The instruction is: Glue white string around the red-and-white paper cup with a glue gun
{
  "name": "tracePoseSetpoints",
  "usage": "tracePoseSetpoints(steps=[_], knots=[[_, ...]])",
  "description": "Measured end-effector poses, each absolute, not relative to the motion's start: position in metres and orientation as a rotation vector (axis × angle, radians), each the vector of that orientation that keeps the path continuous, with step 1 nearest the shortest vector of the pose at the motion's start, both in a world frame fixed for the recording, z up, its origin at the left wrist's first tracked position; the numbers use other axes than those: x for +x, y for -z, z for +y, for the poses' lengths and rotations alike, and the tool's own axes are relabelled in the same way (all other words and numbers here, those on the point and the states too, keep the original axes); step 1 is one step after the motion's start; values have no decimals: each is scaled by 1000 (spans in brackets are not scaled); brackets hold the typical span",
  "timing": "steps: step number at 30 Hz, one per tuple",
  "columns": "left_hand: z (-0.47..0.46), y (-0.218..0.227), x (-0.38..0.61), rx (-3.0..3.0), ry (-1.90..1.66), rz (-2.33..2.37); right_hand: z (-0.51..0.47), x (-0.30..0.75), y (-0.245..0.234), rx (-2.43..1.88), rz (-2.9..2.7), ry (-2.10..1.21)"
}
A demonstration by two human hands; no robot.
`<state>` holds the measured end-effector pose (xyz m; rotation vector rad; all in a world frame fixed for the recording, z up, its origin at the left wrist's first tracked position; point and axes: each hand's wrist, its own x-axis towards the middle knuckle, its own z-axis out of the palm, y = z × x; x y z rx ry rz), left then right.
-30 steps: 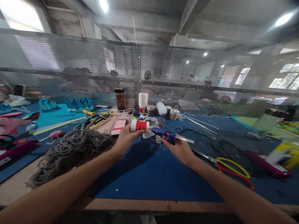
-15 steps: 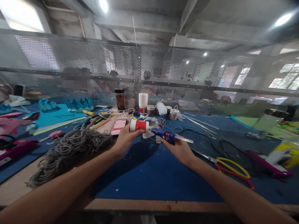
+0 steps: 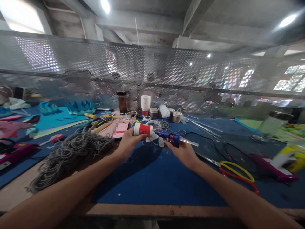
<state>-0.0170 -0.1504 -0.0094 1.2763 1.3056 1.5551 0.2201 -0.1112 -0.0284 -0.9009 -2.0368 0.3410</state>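
Tipped on its side, a red and white paper cup (image 3: 144,129) is gripped by my left hand (image 3: 127,143), thumb along its lower side. My right hand (image 3: 183,153) is wrapped round a blue hot glue gun (image 3: 170,136), with a clear glue stick (image 3: 189,142) jutting from its back end. The gun's nozzle points left and meets or nearly meets the cup's right end; I cannot tell whether they touch. Both are held above the blue table mat (image 3: 143,184). Just behind my left hand lies a phone (image 3: 121,129) with a lit screen.
A heap of grey cord (image 3: 76,152) lies left. Scissors (image 3: 235,171) with yellow and red handles lie right, near a purple power strip (image 3: 274,167). Behind stand a stack of paper cups (image 3: 145,103), a dark jar (image 3: 122,102) and small tubs (image 3: 177,116). A perforated screen (image 3: 157,70) closes the back.
The cup and the glue gun have shifted very slightly to the right together. Both hands keep their grips.
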Motion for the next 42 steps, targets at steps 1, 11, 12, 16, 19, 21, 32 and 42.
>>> tracePoseSetpoints(steps=[1,11,12,16,19,21,32,42], knots=[[-151,9,-17,1277,-1552,1313,-112,220,28,-904,-2036,-351],[-150,9,-15,1326,-1529,1351,-111,222,24,-955,-2024,-351],[-150,9,-15,1332,-1527,1351,-111,222,24,-959,-2024,-351],[-151,7,-14,1339,-1534,1380,-112,222,21,-978,-2011,-369],[-152,8,-15,1328,-1541,1368,-114,221,18,-1012,-1982,-513],[-152,8,-15,1325,-1546,1333,-115,222,16,-1025,-1956,-647],[-148,14,-20,1276,-1535,1251,-82,252,0,-1370,-1971,-138],[-149,11,-19,1236,-1564,1225,-61,308,2,-1742,-2157,18]])
